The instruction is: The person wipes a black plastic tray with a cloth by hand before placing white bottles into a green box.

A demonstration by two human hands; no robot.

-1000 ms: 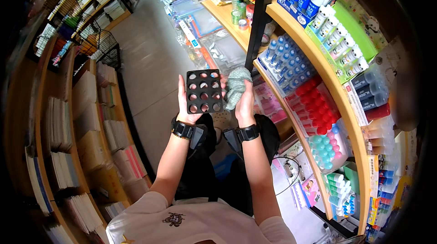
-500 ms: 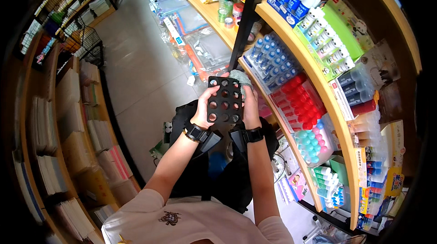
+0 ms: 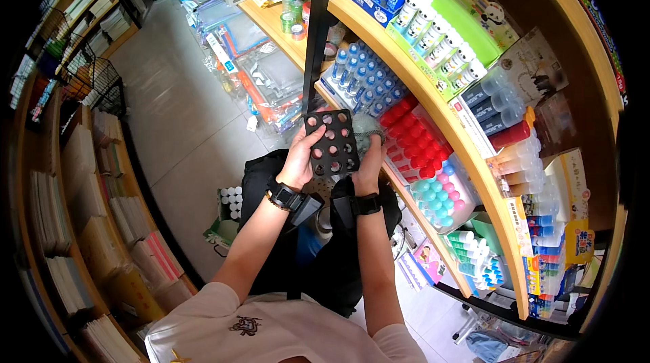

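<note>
Two hands; left hand (image 3: 299, 160) fingers grip black holed tray (image 3: 332, 142); right hand (image 3: 370, 160) fingers clutch cloth (image 3: 366, 127)

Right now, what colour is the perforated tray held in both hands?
Black, with round holes: the perforated plastic tray, head view.

A black tray (image 3: 332, 143) dotted with round holes sits before red-capped bottles (image 3: 416, 143) and blue-capped bottles (image 3: 359, 75).

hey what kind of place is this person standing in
Most likely a stationery or craft-supply shop. Curved wooden shelves carry rows of small bottles with blue caps and red caps, and stacked notebooks or paper line the opposite side. The left hand and right hand hold a black tray with round holes.
</note>
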